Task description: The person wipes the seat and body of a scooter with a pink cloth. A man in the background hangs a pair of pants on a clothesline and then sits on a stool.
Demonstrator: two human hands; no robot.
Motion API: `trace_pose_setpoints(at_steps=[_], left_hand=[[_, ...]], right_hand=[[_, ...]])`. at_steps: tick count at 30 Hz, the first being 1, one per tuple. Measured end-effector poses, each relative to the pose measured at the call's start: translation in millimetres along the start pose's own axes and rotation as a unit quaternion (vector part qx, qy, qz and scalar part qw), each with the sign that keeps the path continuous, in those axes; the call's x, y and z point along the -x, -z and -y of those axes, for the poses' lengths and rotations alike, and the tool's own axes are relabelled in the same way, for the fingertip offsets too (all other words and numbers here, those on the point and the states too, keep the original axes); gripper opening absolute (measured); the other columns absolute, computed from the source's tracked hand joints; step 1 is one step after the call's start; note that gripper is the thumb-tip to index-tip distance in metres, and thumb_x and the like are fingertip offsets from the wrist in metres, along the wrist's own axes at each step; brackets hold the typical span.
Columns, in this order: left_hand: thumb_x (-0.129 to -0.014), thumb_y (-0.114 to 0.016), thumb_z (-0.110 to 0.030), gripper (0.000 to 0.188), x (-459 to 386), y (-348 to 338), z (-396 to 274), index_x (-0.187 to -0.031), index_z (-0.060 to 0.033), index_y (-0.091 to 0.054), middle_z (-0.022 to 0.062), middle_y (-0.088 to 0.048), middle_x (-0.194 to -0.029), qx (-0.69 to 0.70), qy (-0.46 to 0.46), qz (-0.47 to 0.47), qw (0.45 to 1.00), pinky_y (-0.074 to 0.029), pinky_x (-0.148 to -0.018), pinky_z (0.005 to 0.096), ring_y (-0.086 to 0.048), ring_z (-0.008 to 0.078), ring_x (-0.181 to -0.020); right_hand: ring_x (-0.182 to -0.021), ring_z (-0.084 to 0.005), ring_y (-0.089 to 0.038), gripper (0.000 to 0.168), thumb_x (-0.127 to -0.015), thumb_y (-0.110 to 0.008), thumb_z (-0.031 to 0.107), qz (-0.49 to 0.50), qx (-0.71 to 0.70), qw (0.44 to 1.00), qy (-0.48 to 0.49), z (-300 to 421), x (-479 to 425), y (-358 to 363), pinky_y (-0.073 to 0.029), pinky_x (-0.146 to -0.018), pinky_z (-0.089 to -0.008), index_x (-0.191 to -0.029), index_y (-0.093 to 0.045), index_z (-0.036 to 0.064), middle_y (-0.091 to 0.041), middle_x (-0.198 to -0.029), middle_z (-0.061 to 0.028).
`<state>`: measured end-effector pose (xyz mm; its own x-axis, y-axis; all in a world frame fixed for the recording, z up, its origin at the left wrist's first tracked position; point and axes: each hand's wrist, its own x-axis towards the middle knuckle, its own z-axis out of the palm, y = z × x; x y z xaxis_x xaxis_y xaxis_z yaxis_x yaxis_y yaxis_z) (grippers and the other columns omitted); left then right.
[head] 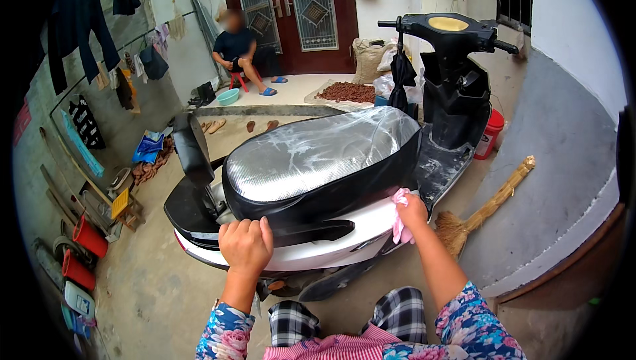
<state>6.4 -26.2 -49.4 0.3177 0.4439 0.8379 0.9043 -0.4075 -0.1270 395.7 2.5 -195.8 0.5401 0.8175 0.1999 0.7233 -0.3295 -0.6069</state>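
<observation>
A white and black motor scooter [318, 253] stands across the view before me, its handlebar to the upper right. A silvery cover lies on its seat [318, 156], with black sides below. My left hand [247, 245] is curled at the rear side of the scooter, by the black grab rail under the seat; its fingertips are hidden. With my right hand [413, 211] I hold a pink cloth [401, 216] against the white side panel below the front of the seat.
A straw broom [467, 226] lies at the right beside a red bucket [489, 134]. A person [236, 47] sits on a red stool near the double door. A small wooden stool [126, 206], red buckets [89, 236] and hanging clothes [89, 22] line the left wall. A black umbrella [401, 74] hangs from the handlebar.
</observation>
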Motion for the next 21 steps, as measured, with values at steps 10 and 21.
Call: trace_pose_setpoints(at_steps=[10, 21], left_hand=[[-0.082, -0.062, -0.017, 0.029, 0, -5, -4, -0.056, -0.0095, -0.051, 0.0061, -0.050, -0.058, 0.006, -0.011, -0.019, 1.000, -0.037, -0.059, 0.0394, -0.051, 0.0265, -0.057], [-0.087, -0.058, -0.015, 0.033, 1, -6, -1, -0.056, -0.0080, -0.051, 0.0078, -0.052, -0.058, -0.013, -0.021, -0.015, 1.000, -0.037, -0.060, 0.0410, -0.052, 0.0278, -0.058]], right_hand=[[-0.097, -0.0372, -0.065, 0.032, -0.088, -0.050, 0.030, -0.010, 0.103, 0.992, -0.071, -60, -36, -22, -0.051, -0.086, -0.0461, -0.104, -0.070, 0.011, -0.067, -0.104, -0.0196], [-0.094, -0.0338, -0.068, 0.039, -0.070, -0.070, 0.035, 0.235, 0.021, 0.966, -0.103, -99, 38, -6, -0.052, -0.084, -0.0395, -0.094, -0.074, 0.004, -0.069, -0.098, -0.0208]])
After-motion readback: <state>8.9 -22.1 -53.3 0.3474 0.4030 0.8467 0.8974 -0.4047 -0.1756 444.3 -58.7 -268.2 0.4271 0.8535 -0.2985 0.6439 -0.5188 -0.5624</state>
